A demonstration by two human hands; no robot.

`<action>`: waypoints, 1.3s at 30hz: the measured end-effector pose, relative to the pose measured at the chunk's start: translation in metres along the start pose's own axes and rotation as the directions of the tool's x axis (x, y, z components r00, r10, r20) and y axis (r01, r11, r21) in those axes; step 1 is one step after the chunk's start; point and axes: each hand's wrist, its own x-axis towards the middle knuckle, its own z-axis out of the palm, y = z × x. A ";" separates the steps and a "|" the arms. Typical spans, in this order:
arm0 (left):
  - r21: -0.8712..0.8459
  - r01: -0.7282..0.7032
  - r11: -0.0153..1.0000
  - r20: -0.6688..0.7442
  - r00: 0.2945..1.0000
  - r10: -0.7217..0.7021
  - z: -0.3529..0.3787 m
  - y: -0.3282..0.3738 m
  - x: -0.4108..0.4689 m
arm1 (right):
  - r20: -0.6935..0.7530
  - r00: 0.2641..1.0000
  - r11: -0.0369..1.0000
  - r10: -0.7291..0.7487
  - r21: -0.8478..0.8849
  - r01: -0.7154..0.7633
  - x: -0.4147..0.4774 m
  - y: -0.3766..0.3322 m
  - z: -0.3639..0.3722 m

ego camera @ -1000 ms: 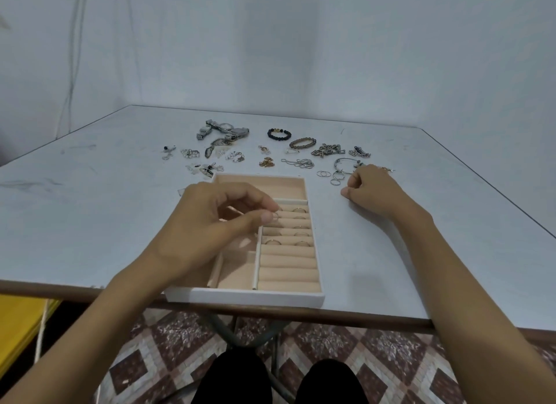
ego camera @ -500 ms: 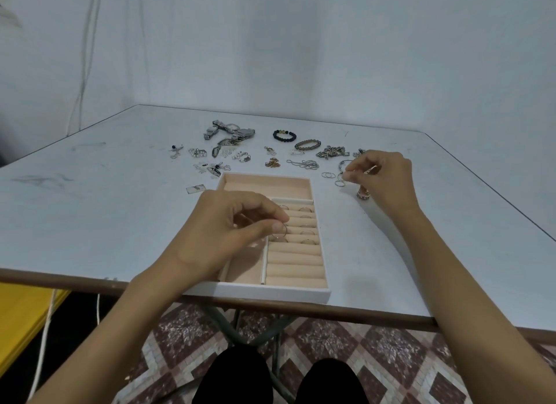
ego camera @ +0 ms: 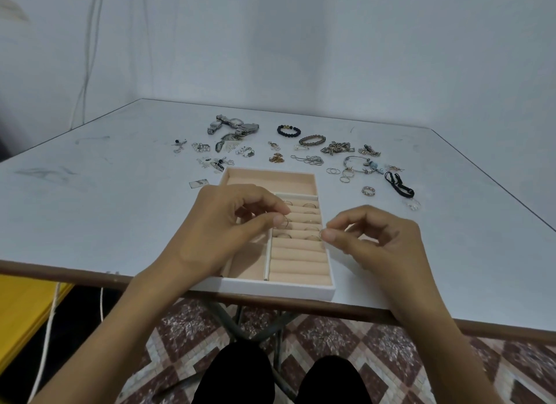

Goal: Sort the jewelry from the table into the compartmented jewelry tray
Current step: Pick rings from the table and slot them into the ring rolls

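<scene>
Jewelry lies scattered across the far half of the table [ego camera: 90, 193], beyond the tray [ego camera: 261, 287], which sits at the near edge with its front wall jutting slightly past the table's rim. The tray's right side is filled with ring rolls [ego camera: 298, 253]; several slotted rings [ego camera: 310, 205] stand in the upper rows, while the lower rows are bare. A long compartment runs across the back, and more compartments lie on the left, partly hidden under the left hand [ego camera: 222, 223].

That hand hovers over the tray and pinches a thin ring [ego camera: 285, 222] between thumb and forefinger, just above the left end of the rolls, its other fingers curled. The right hand [ego camera: 379, 241] is at the rolls' right edge, thumb and forefinger tips pressed narrowly together; I cannot tell whether anything sits between them.

On the table behind the tray: watches [ego camera: 237, 128] at the left, a black bracelet [ego camera: 288, 130], a brown bracelet [ego camera: 313, 140] and chains [ego camera: 337, 148] further right. Nearer the tray's right corner lie loose rings [ego camera: 334, 171], a band [ego camera: 368, 190] and a black cord [ego camera: 398, 185]
</scene>
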 end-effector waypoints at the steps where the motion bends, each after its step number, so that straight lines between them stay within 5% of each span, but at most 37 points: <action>1: 0.005 -0.001 1.000 -0.002 1.000 0.001 0.000 0.000 0.000 | 0.013 1.000 1.000 0.003 -0.001 -0.003 -0.001 0.000 0.001; 11: -0.005 0.006 1.000 0.009 1.000 -0.006 0.002 0.002 0.000 | 0.065 0.992 0.982 -0.109 -0.148 0.118 -0.002 0.004 0.010; 39: 0.013 0.023 1.000 0.039 0.999 -0.023 0.000 0.002 -0.001 | 0.096 0.993 0.973 -0.074 -0.211 0.093 -0.001 0.008 0.011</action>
